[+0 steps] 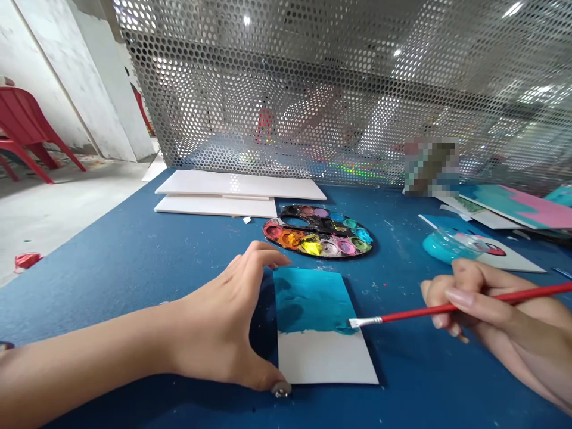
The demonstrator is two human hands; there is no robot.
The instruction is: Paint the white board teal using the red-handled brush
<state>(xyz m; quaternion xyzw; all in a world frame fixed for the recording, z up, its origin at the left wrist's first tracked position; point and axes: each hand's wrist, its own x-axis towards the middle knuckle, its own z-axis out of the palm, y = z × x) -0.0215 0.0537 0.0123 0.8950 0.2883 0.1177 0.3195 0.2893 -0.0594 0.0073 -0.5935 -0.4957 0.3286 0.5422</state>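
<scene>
A small white painting board (328,357) lies flat on the blue table, its far half coated in turquoise paint with a ragged lower border. My left hand (223,325) grips it along the left side, thumb at the near corner and fingers at the far one. In my right hand (496,316) is a red-handled paintbrush (415,313), pinched between thumb and fingers. Its bristle tip touches the turquoise near the board's right edge. Just beyond the board sits an oval paint palette (319,232) with several wells of coloured paint.
White boards (236,185) lie at the back left. Behind my right hand stands a clear cup (447,244) with turquoise contents, beside painted boards (522,205). A perforated metal screen (313,95) borders the table (134,268) at the back. A red chair (31,125) stands on the floor left.
</scene>
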